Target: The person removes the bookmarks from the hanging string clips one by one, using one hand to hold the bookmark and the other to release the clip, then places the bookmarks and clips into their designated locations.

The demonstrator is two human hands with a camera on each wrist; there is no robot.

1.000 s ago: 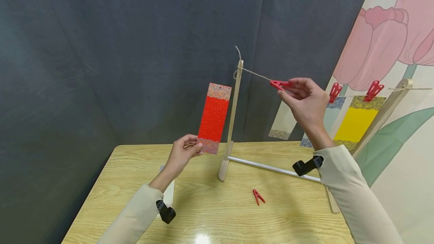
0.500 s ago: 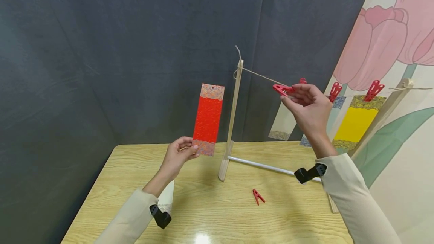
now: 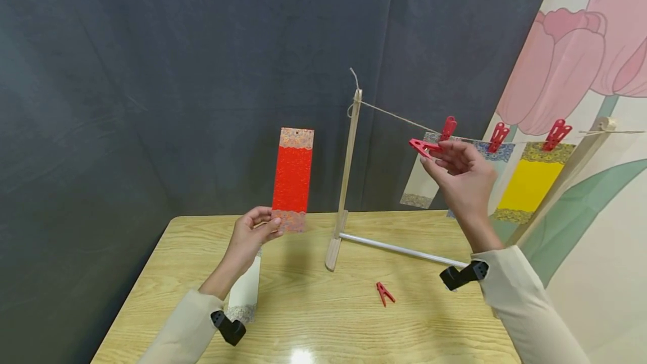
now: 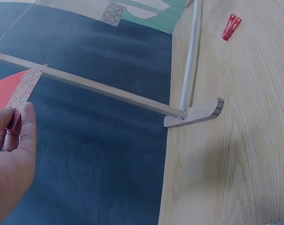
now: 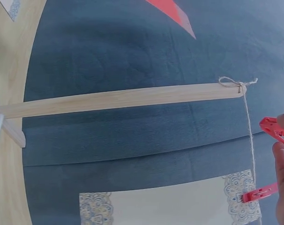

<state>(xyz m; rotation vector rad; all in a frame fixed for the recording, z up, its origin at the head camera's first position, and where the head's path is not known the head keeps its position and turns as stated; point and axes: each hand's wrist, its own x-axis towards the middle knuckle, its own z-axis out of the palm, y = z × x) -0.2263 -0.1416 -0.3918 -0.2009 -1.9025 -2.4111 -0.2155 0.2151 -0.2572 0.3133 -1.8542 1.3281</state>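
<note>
My left hand (image 3: pixel 253 232) pinches the lower corner of a red card (image 3: pixel 293 178) with patterned ends, holding it upright left of the wooden post. In the left wrist view thumb and fingers grip the card's patterned end (image 4: pixel 25 90). My right hand (image 3: pixel 460 176) pinches a red clothespin (image 3: pixel 424 147) in front of the string (image 3: pixel 394 115). Just behind it, a white card (image 3: pixel 420 181) with patterned ends hangs from the string by another red clothespin (image 3: pixel 448 127). The right wrist view shows the held clothespin (image 5: pixel 273 126) apart from the string, near the hanging white card (image 5: pixel 179 204).
The string runs between two wooden posts (image 3: pixel 349 167) joined by a metal bar (image 3: pixel 399 249). A yellow card (image 3: pixel 531 180) and a pale blue card (image 3: pixel 497 156) hang at right. On the table (image 3: pixel 313 308) lie a red clothespin (image 3: pixel 385 293) and a white card (image 3: pixel 246 291).
My left hand has moved left with the red card, away from the post. My right hand has lowered slightly with its clothespin, uncovering the pegged top of the white card.
</note>
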